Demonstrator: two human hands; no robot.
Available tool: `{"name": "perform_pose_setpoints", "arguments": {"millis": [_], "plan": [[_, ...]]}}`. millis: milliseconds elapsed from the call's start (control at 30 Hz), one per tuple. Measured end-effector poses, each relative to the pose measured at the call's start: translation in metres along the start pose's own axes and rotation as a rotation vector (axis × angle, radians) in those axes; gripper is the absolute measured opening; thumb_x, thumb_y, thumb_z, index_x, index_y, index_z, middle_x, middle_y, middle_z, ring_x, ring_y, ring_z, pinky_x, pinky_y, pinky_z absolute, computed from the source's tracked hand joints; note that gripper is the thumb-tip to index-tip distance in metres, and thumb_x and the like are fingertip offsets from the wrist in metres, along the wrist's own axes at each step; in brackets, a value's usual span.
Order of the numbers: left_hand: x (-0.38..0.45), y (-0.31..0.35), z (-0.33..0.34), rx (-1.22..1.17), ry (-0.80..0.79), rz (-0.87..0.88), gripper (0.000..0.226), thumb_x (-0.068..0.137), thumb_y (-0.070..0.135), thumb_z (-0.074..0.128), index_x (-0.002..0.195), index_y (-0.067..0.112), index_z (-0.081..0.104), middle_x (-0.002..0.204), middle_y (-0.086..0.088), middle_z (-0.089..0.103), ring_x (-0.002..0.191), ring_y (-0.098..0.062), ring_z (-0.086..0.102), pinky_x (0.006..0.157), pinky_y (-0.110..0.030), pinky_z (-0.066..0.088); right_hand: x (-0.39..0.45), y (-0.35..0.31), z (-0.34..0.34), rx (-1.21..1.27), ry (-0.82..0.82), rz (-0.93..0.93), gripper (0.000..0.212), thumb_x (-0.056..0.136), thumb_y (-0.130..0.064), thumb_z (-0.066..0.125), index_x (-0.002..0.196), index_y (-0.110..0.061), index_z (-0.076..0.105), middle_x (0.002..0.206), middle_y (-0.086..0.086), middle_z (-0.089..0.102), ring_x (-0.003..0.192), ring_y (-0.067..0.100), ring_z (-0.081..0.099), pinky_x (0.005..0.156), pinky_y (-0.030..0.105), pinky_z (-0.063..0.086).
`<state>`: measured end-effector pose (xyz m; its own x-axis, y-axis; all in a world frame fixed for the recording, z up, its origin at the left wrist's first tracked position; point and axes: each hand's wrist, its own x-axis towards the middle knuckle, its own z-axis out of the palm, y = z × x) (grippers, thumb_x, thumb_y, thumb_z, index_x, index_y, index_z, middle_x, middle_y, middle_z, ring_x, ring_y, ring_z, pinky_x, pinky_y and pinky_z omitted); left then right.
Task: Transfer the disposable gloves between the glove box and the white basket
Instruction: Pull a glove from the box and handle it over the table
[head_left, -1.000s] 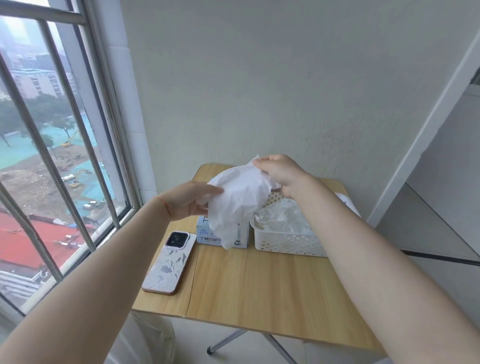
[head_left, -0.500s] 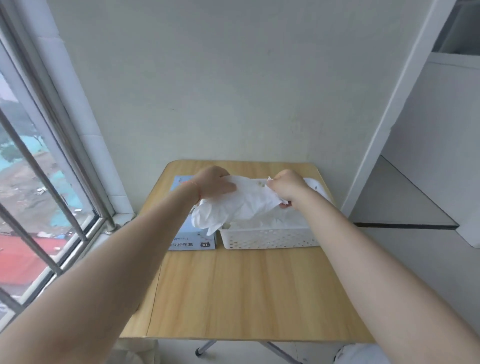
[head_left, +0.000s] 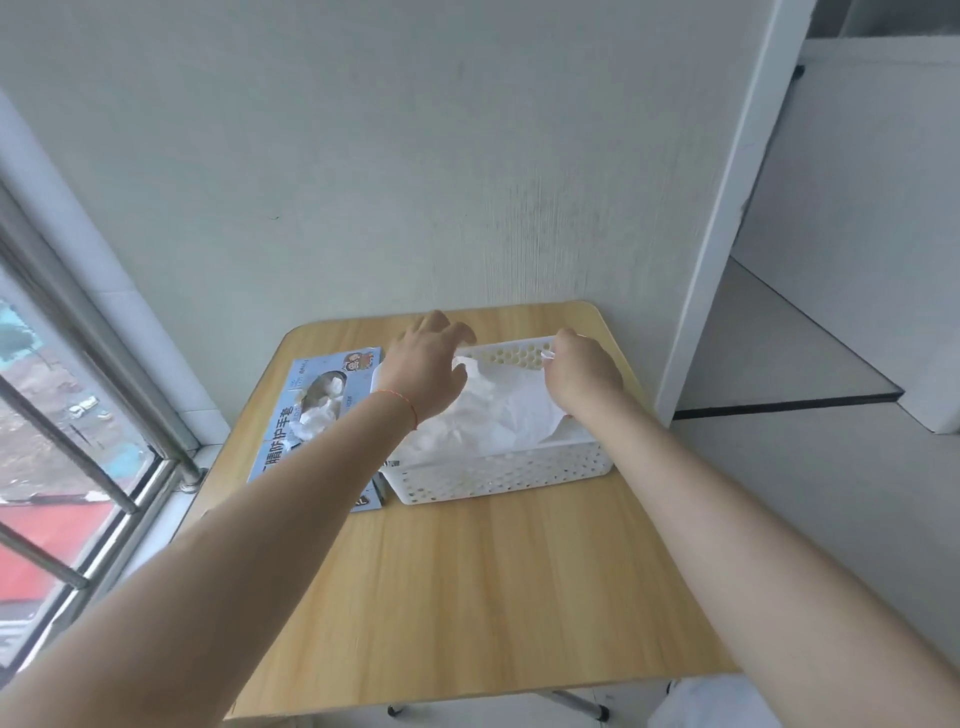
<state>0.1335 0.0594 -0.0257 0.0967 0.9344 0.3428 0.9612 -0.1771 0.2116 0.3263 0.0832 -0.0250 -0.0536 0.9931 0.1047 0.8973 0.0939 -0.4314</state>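
Light wood-grain surface (head_left: 493, 597) with rounded far corners, standing on thin metal legs (head_left: 576, 706); the near half carries nothing but the two bare forearms reaching over it. Pale floor tiles (head_left: 810, 467) to the right.

White perforated plastic basket (head_left: 498, 475) sits at mid-depth toward the right side of the surface, holding a loose heap of thin translucent white disposable gloves (head_left: 467, 431). Touching or just beside its left wall lies a flat pale-blue cardboard glove box (head_left: 311, 410) with printed characters; crumpled gloves show in its oval top opening.

Left hand (head_left: 428, 364), thin red thread bracelet (head_left: 402, 402) at the wrist, is over the far left corner of the basket, fingers curled onto the edge of one glove sheet (head_left: 514, 405). Right hand (head_left: 582, 374) pinches the same sheet at the basket's far right rim. The sheet hangs between both hands, its lower part resting on the heap.

Behind: plain pale-green wall (head_left: 415, 156), surface pushed against it. Window with grey metal bars (head_left: 67, 415) at left; white door frame (head_left: 727, 208) at right.
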Motion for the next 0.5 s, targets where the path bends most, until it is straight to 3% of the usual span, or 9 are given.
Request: {"name": "perform_pose_setpoints", "arguments": {"millis": [100,233,300,400,500], "plan": [[-0.008,0.006,-0.003,-0.083,-0.114,0.021,0.022,0.09,0.038,0.063,0.11,0.031,0.065,0.116,0.004,0.053,0.116,-0.019,0.049,0.091,-0.033,0.043,0.0,0.0,0.003,-0.13,0.025,-0.063,0.033,0.096,-0.003,0.041,0.129,-0.001,0.044,0.112,0.012,0.061,0.085,0.028,0.056,0.056,0.029,0.035],[-0.021,0.008,-0.001,0.039,-0.399,0.028,0.066,0.081,0.063,0.064,0.139,0.039,0.044,0.146,0.003,0.038,0.138,-0.021,0.032,0.113,-0.044,0.027,-0.003,-0.002,0.002,-0.362,0.036,-0.116,0.049,0.088,0.006,0.045,0.136,-0.001,0.037,0.101,0.009,0.064,0.07,0.025,0.048,0.051,0.029,0.032],[-0.025,0.004,0.004,0.088,-0.491,-0.012,0.079,0.079,0.07,0.061,0.147,0.041,0.032,0.151,0.002,0.032,0.14,-0.024,0.029,0.114,-0.047,0.026,-0.005,0.001,0.002,-0.444,0.037,-0.134,0.047,0.084,0.008,0.047,0.13,-0.002,0.041,0.091,0.006,0.063,0.066,0.024,0.047,0.049,0.027,0.03],[-0.026,0.001,0.007,0.106,-0.609,-0.075,0.085,0.078,0.075,0.056,0.149,0.038,0.027,0.148,-0.003,0.036,0.135,-0.026,0.037,0.11,-0.046,0.035,-0.009,0.003,0.002,-0.52,0.042,-0.151,0.04,0.081,0.006,0.053,0.118,-0.006,0.048,0.072,0.0,0.046,0.065,0.021,0.05,0.047,0.024,0.027],[-0.025,0.004,0.002,0.033,-0.575,-0.122,0.078,0.079,0.078,0.051,0.144,0.036,0.039,0.146,-0.001,0.041,0.134,-0.025,0.04,0.11,-0.046,0.035,-0.012,0.001,0.0,-0.547,0.083,-0.17,0.04,0.082,0.001,0.059,0.119,-0.007,0.048,0.102,0.006,0.056,0.09,0.023,0.061,0.06,0.027,0.037]]}}
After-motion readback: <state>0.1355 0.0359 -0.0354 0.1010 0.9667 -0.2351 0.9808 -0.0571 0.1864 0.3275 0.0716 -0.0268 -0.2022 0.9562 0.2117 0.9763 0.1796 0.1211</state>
